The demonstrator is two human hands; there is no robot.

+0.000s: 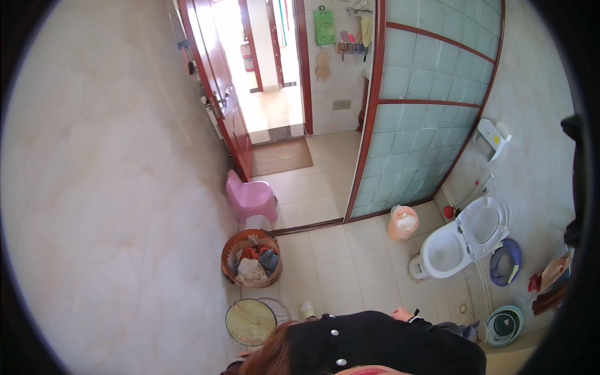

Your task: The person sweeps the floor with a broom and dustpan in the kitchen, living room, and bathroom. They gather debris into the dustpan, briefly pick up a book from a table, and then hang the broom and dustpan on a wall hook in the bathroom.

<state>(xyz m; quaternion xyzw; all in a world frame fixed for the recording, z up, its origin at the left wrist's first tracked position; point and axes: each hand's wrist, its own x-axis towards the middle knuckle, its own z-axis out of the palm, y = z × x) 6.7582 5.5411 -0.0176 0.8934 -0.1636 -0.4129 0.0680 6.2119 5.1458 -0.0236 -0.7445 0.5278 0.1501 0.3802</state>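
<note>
My right hand [401,314], with a band at the wrist, shows beyond the front of my black buttoned top. Its fingers look curled, but whether it holds anything cannot be told. Only a small part of my left hand [244,353] shows at the bottom left, mostly hidden by hair and sleeve. Nearest to it is a round greenish disc-like object [251,322] on the floor. Above that stands a brown plastic laundry basket [228,271] with crumpled clothes [253,269] inside. A light slipper or shoe tip [307,310] shows beside my top.
A pink plastic chair [253,197] stands by the open red door [220,93]. Right of the floor are a pink waste bin [394,228], a white toilet [445,253] with its lid up, a blue basin [506,262] and stacked basins [518,323]. A red-framed glass partition [422,131] stands behind.
</note>
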